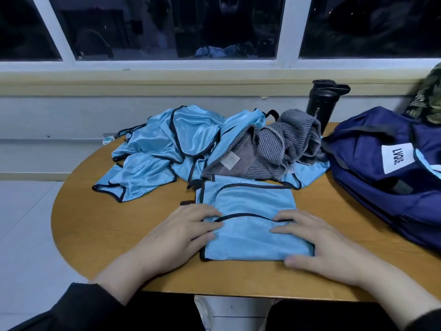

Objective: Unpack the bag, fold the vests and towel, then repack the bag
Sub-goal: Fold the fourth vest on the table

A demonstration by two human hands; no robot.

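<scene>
You could read two things. The bag carried a white patch with dark letters — "LVQUE" as near as they showed, turned sideways to you. The black bottle behind the towel bore "BOTTLE" running up its side — its first letter half hidden. The towel's white tag was too blurred to read.

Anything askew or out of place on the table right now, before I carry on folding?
Nothing damaged or spilled. The grey towel lies crumpled on the unfolded blue vests, part of the heap hanging past the table's far edge. Both hands, left hand and right hand, press the folded vest flat.
</scene>
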